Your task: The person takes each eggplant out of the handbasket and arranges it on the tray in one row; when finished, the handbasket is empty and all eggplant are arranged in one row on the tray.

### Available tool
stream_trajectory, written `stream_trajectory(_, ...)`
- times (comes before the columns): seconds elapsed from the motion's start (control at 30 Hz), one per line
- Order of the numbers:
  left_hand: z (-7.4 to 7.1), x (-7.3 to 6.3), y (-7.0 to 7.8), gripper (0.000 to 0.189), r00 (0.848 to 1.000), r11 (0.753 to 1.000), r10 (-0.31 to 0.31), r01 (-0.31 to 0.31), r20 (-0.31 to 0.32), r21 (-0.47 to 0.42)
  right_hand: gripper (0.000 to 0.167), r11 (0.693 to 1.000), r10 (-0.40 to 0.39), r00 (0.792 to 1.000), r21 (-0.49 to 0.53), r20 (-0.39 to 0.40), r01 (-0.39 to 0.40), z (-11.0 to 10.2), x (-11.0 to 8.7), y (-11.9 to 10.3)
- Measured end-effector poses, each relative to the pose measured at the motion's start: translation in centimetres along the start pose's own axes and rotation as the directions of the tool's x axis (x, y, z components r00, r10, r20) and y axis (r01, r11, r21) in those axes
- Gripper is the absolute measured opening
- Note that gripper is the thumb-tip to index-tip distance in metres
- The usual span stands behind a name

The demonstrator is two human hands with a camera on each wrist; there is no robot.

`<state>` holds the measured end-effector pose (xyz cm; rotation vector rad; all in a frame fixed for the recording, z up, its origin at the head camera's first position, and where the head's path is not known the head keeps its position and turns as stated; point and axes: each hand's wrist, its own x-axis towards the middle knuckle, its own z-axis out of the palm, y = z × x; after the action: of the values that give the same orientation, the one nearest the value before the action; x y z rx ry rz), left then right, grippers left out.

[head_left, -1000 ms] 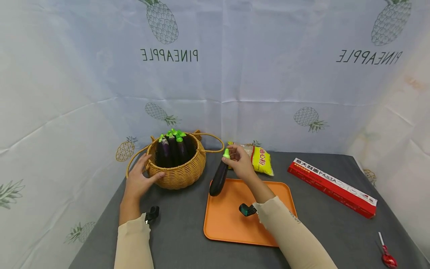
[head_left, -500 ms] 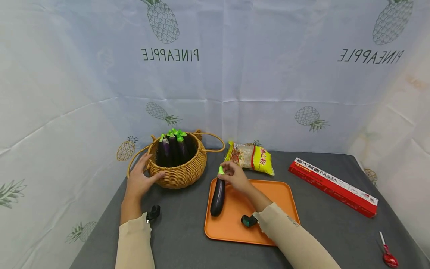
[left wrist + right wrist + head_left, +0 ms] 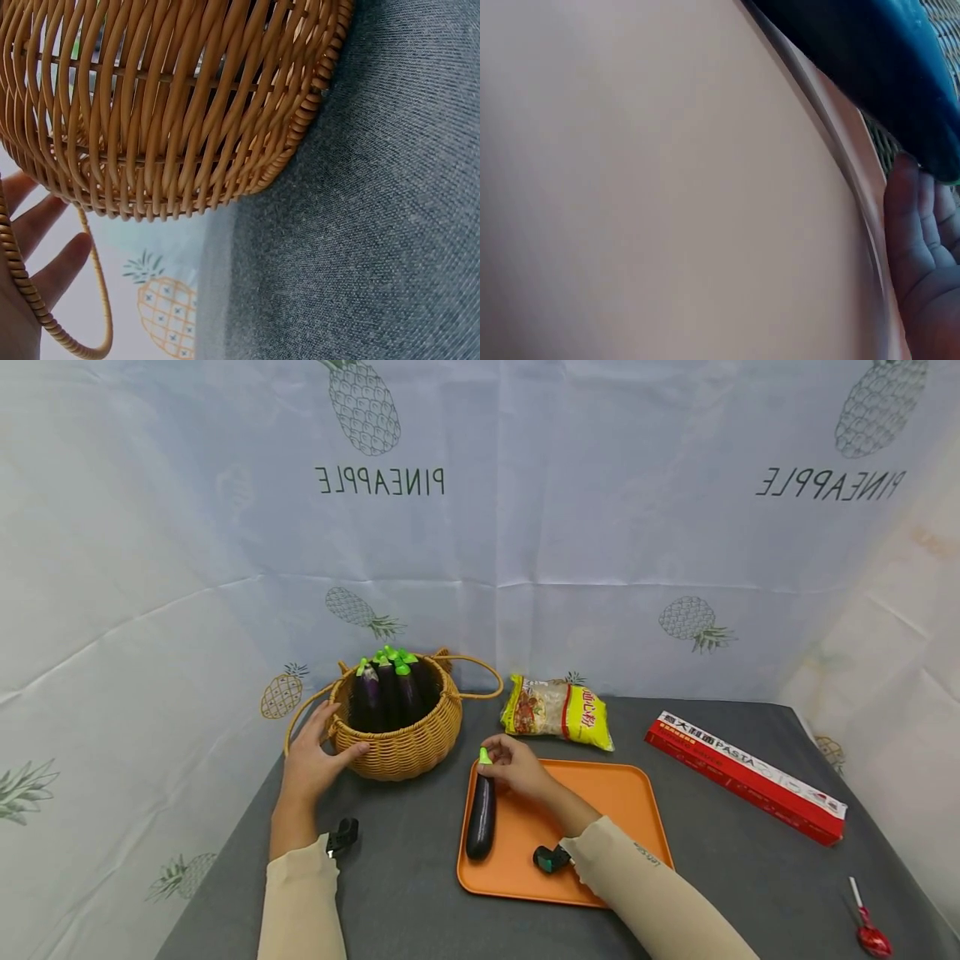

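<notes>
My right hand (image 3: 522, 768) pinches a dark purple eggplant (image 3: 482, 818) by its bright green stem end, over the left side of an orange tray (image 3: 615, 806). In the right wrist view the eggplant (image 3: 870, 64) shows large at the top right, its stem end at my fingertips. My left hand (image 3: 311, 766) rests with spread fingers against the left side of a wicker basket (image 3: 401, 753). Several more eggplants (image 3: 386, 697) stand in that basket, green tops up. The left wrist view shows fingers (image 3: 60, 274) extended by the basket's wall, behind its loop handle (image 3: 103, 300).
Behind the tray lies a yellow bag of dry food (image 3: 558, 714). A long red pasta box (image 3: 746, 778) lies to the right, and a red lollipop (image 3: 870, 931) near the front right corner of the grey table (image 3: 405, 877). A pineapple-print curtain (image 3: 570, 543) hangs behind.
My right hand has come down and toward me with the eggplant, from in front of the yellow bag to the tray's left side. The left hand has stayed at the basket.
</notes>
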<state>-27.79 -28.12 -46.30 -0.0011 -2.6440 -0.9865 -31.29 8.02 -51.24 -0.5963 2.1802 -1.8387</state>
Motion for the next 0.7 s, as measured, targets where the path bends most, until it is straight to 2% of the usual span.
stream_trajectory(0.2, -0.04, 0.07, 0.03, 0.093, 1.0, 1.0, 0.006, -0.006, -0.013, 0.002, 0.044, 0.995, 0.1, 0.994, 0.025, 0.037, -0.101, 0.26, 0.14, 0.1)
stream_trajectory(0.57, 0.13, -0.08, -0.03, 0.093, 1.0, 1.0, 0.002, -0.002, -0.006, 0.005, 0.043, 0.987, 0.146, 0.988, -0.07, 0.06, -0.141, 0.3, -0.03, 0.08)
stream_trajectory(0.7, 0.15, -0.09, -0.03, 0.093, 1.0, 1.0, 0.007, -0.007, -0.01, -0.008, 0.041, 0.986, 0.155, 0.985, -0.07, 0.078, -0.15, 0.13, -0.13, -0.06)
